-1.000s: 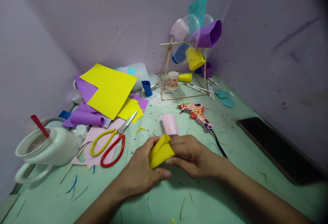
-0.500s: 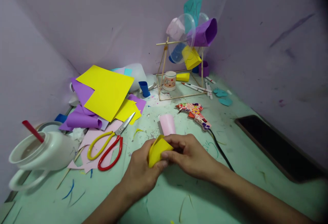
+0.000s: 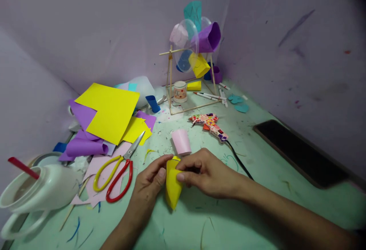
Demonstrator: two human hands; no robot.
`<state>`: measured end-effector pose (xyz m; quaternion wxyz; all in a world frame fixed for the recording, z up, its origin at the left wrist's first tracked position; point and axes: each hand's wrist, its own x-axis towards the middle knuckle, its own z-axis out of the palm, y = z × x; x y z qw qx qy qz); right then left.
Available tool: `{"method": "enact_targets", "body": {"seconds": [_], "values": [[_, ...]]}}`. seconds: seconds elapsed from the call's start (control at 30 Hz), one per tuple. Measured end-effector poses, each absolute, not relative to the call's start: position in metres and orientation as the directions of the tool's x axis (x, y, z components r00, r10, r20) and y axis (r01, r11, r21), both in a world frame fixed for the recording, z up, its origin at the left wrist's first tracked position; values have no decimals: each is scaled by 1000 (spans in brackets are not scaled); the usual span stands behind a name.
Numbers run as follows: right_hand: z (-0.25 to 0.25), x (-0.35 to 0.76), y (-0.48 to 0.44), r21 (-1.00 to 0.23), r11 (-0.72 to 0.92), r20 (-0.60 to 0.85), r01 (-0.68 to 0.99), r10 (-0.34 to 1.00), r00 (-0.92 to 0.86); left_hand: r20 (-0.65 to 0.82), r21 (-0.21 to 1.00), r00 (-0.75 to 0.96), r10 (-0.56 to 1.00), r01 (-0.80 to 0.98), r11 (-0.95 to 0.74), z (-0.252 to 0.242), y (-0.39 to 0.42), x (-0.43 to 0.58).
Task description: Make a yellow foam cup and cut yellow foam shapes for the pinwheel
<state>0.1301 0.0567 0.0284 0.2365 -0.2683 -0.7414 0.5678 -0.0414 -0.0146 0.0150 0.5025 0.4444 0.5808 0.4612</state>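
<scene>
A rolled piece of yellow paper [image 3: 173, 189], pointed at its lower end, is pinched between the thumb and fingers of my right hand [image 3: 210, 173]. Beside its left edge is my left hand [image 3: 150, 185], loosely curved, with the thumb apart from the index finger. That index fingertip reaches the paper's upper rim. Just beyond my hands stands a small pink paper cup [image 3: 181, 142], narrower at the top. To the left lie scissors [image 3: 121, 173] with one yellow and one red handle, blades spread. A flower-patterned glue gun [image 3: 210, 126] rests to the right of the pink cup.
At the back stands a stick frame [image 3: 170, 78] carrying a wheel of clear discs and coloured paper cups. Yellow sheets [image 3: 111, 112] and purple paper [image 3: 82, 147] are piled left. A white jug [image 3: 57, 189] lies at far left, a dark phone [image 3: 297, 150] at right. Markers [image 3: 210, 96] sit near the frame.
The yellow paper has turned so its point faces down toward me. My left hand has loosened and shifted left of it. The view has swung slightly right.
</scene>
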Motion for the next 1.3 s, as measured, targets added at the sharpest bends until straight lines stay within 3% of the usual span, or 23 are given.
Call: {"method": "enact_targets", "body": {"seconds": [0.27, 0.63, 0.9, 1.0, 1.13, 1.3], "values": [[38, 133, 61, -933, 302, 35, 197, 619, -785, 68, 975, -4, 998, 211, -66, 22, -15, -42], [39, 134, 62, -888, 399, 42, 229, 568, -822, 153, 840, 206, 966, 488, -237, 27, -15, -43], [37, 134, 58, -880, 418, 35, 226, 530, -847, 145, 848, 235, 961, 470, -243, 29, -16, -42], [36, 133, 58, -895, 386, 53, 224, 591, -805, 144, 858, 152, 978, 473, -200, 30, -17, -42], [32, 133, 62, -942, 232, 20, 243, 761, -649, 201, 851, -120, 972, 513, -113, 32, -17, -44], [25, 130, 61, -963, 115, -94, 243, 705, -703, 283, 829, -280, 917, 552, -87, 33, -21, -43]]}}
